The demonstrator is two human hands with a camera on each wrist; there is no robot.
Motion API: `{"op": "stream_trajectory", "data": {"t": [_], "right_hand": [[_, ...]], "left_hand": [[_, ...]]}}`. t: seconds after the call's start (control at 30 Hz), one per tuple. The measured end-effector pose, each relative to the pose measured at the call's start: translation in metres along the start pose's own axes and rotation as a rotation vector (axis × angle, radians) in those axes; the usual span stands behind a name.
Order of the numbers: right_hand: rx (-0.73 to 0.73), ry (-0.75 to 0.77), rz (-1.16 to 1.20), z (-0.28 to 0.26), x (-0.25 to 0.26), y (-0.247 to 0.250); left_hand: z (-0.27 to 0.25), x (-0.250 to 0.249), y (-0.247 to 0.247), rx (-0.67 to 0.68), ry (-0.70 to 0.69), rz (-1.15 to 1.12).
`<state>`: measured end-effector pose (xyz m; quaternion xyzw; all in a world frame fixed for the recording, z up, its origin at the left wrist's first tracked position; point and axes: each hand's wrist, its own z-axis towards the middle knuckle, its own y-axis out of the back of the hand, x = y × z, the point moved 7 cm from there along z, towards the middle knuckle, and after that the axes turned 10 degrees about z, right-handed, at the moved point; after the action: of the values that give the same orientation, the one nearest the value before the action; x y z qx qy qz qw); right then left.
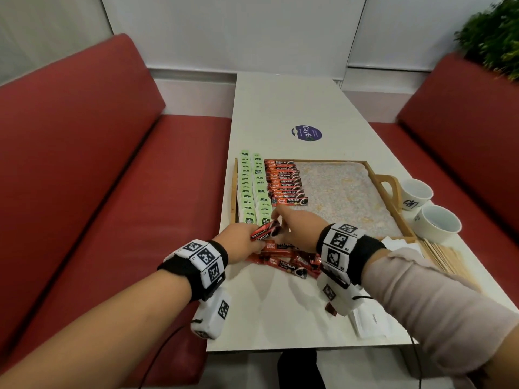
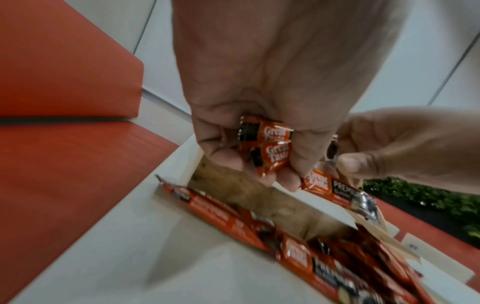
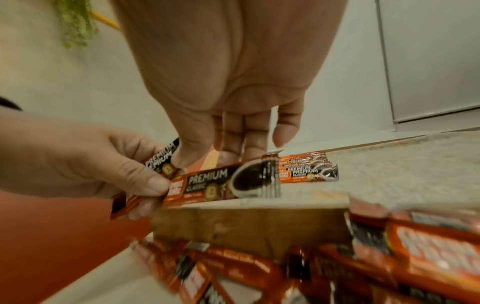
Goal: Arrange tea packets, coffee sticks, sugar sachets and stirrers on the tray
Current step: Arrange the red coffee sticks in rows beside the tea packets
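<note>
A wooden tray [image 1: 314, 160] with a speckled liner lies on the white table. Two columns of green tea packets [image 1: 254, 189] fill its left side, with a column of red coffee sticks [image 1: 285, 182] beside them. Over the tray's near left corner my left hand [image 1: 254, 240] grips a small bundle of coffee sticks [image 2: 270, 148]. My right hand [image 1: 283, 223] meets it and pinches one stick [image 3: 228, 181] of that bundle with thumb and fingers. Loose coffee sticks [image 1: 292, 263] lie on the table just below the hands.
Two white cups [image 1: 415, 192] stand right of the tray handle. Wooden stirrers [image 1: 446, 256] and white sugar sachets [image 1: 370, 322] lie near the table's front right, partly under my right forearm. Red benches flank the table. A round blue sticker [image 1: 306, 133] sits beyond the tray.
</note>
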<state>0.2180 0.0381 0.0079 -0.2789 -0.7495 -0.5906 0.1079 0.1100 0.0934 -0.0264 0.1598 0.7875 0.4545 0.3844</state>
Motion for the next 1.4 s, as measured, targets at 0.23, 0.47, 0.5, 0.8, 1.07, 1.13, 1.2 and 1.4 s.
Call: {"op": "stream_trajectory", "data": {"t": [0.23, 0.47, 0.5, 0.8, 1.07, 1.13, 1.2, 1.4], "right_hand": [[0.053, -0.068, -0.081, 0.014, -0.013, 0.026], [-0.068, -0.089, -0.038, 0.034, -0.024, 0.059], [-0.09, -0.102, -0.03, 0.037, -0.029, 0.064], [-0.062, -0.236, -0.098, 0.064, -0.07, 0.071], [-0.001, -0.258, -0.085, 0.083, -0.076, 0.06], [0.01, -0.26, -0.126, 0.086, -0.076, 0.058], [0.017, -0.267, -0.154, 0.088, -0.076, 0.056], [0.024, -0.251, -0.199, 0.089, -0.071, 0.052]], "left_hand": [[0.017, 0.001, 0.037, -0.096, 0.018, 0.002], [0.043, -0.008, 0.064, -0.155, 0.032, 0.006], [0.047, -0.008, 0.069, -0.176, 0.043, -0.01], [0.076, 0.003, 0.086, -0.251, 0.123, -0.186], [0.085, 0.0, 0.085, -0.255, 0.11, -0.237], [0.086, 0.0, 0.084, -0.253, 0.112, -0.242], [0.087, 0.001, 0.083, -0.246, 0.115, -0.247], [0.086, 0.001, 0.081, -0.232, 0.104, -0.241]]}}
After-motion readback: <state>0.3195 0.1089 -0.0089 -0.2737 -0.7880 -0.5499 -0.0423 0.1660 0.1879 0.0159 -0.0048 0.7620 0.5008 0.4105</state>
